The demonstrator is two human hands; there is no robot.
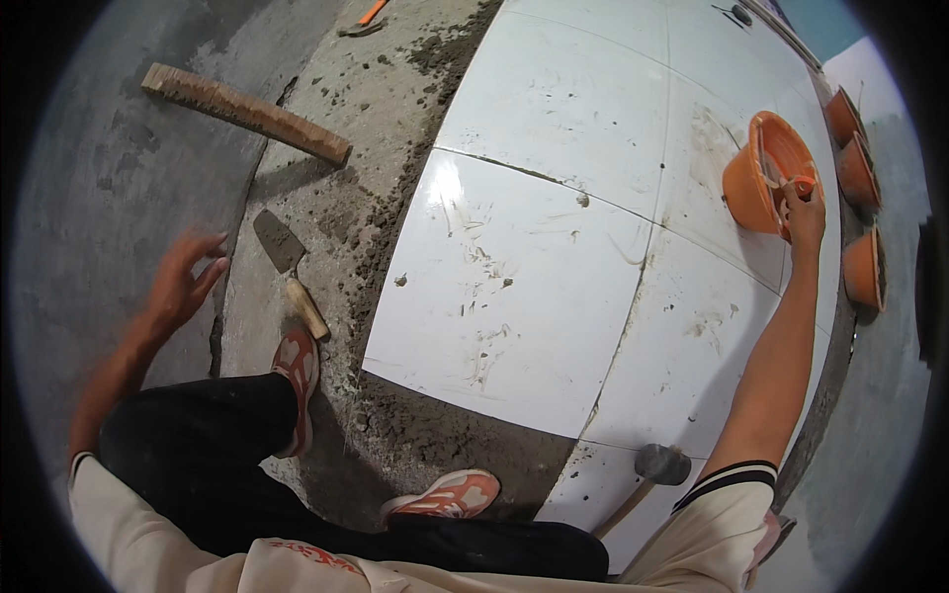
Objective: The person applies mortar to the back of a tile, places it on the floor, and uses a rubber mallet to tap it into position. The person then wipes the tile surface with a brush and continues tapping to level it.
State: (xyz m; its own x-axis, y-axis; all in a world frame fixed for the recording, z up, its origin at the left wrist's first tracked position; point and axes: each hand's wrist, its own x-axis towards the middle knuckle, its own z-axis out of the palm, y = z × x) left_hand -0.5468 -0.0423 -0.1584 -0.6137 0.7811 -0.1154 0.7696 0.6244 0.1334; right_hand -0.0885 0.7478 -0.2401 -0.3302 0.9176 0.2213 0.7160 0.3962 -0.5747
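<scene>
My right hand [803,212] reaches out to an orange bucket [748,188] standing on the white tiles. Its fingers are closed round something with an orange handle [804,185] at the bucket's mouth; the rest of that item is hidden, so its kind is unclear. The bucket seems to hold some greyish stuff. My left hand [185,277] hangs over the grey floor at the left, fingers apart and holding nothing, slightly blurred. Nearest to it lies a trowel [289,259] with a wooden handle and mortar on its blade.
White floor tiles [524,282] carry mortar smears. Loose mortar [435,420] borders them near my shoes. A wooden batten [247,117] lies at upper left, an orange-handled hammer [364,28] beyond it. A black-headed mallet [660,465] rests near my right arm. Terracotta-coloured pots [863,269] line the right.
</scene>
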